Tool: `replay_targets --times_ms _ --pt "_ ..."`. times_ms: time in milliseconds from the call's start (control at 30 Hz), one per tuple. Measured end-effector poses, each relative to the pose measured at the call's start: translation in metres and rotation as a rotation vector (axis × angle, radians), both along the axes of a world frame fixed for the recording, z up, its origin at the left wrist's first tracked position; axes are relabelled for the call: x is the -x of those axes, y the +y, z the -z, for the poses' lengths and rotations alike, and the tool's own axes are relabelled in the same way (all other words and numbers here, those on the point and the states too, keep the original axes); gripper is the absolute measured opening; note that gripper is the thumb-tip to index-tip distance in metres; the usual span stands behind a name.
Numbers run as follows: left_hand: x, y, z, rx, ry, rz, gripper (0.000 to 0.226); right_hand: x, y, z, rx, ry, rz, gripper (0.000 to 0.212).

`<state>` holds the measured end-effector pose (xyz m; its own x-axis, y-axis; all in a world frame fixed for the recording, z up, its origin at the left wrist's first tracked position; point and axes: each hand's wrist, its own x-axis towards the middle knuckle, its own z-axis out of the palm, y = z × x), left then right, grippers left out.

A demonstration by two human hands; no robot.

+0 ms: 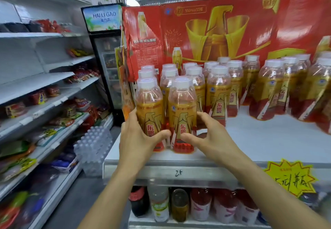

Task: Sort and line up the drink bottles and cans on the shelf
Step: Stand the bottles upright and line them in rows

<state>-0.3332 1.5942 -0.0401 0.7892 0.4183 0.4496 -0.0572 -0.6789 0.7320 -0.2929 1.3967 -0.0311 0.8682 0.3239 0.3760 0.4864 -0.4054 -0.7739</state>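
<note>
Left grip: the left hand [138,135] curls around the front-left clear plastic bottle with a white cap and gold-and-red label [150,116], thumb lying across the lower label, fingers wrapped round its left side.
Right grip: the right hand [207,135] curls around the front-right bottle of the same kind [182,116], thumb across the red foot of the label, fingers bent round its right side.
Held bottles: both stand upright, side by side and nearly touching, at the front left corner of the white shelf [250,139].
Bottle form: smooth ribbed shoulders of clear plastic, rounded and tapering to wide, flat white caps; glossy shrink labels, gold above, red below.
Rows behind: more bottles of the same sort [217,92] stand upright in close ranks just behind the held pair.
Right group: a further cluster of these bottles [272,89] stands toward the right, apart from the left ranks, with bare shelf in front.
Backdrop: red and gold printed cardboard cartons [215,31] form a wall behind the bottles.
Shelf edge: a dull metal price strip [179,173] with a handwritten mark; a yellow starburst paper tag [290,176] hangs at its right.
Lower shelf: mixed bottles [179,205], dark, pale and red-labelled, stand below.
Left aisle: white metal shelves [44,92] carry crinkled snack packets.
</note>
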Motion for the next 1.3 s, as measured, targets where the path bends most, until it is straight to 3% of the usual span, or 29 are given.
replay_targets --times_ms 167,400,600,867,1000,1067,1133,1200,1300 --pt "0.005 0.021 0.004 0.077 0.039 0.186 0.099 -0.001 0.018 0.006 -0.039 0.016 0.032 0.058" --pt "-0.004 0.021 0.007 0.022 -0.02 0.088 0.097 -0.008 0.033 0.004 -0.015 -0.013 0.041 0.055" --pt "-0.009 0.027 0.007 0.034 0.001 0.126 0.092 -0.013 0.039 0.01 -0.04 -0.037 0.063 0.063" --pt "-0.009 0.029 0.006 0.044 0.038 0.145 0.098 -0.012 0.04 0.01 -0.019 -0.049 0.042 0.056" --pt "0.008 0.015 -0.007 -0.123 -0.036 0.002 0.103 -0.01 0.027 0.0 0.139 -0.11 0.05 0.068" --pt "0.02 -0.003 -0.022 -0.209 -0.235 -0.031 0.086 -0.006 0.013 -0.01 0.132 -0.252 0.12 0.063" --pt "0.026 -0.026 -0.035 -0.301 -0.381 0.024 0.062 -0.003 -0.005 -0.019 0.061 -0.387 0.178 0.043" --pt "0.023 -0.05 -0.04 -0.35 -0.427 0.12 0.048 -0.004 -0.028 -0.021 -0.005 -0.455 0.227 0.029" --pt "0.01 -0.092 -0.04 -0.272 -0.389 0.311 0.041 -0.012 -0.069 -0.018 -0.059 -0.466 0.293 0.023"
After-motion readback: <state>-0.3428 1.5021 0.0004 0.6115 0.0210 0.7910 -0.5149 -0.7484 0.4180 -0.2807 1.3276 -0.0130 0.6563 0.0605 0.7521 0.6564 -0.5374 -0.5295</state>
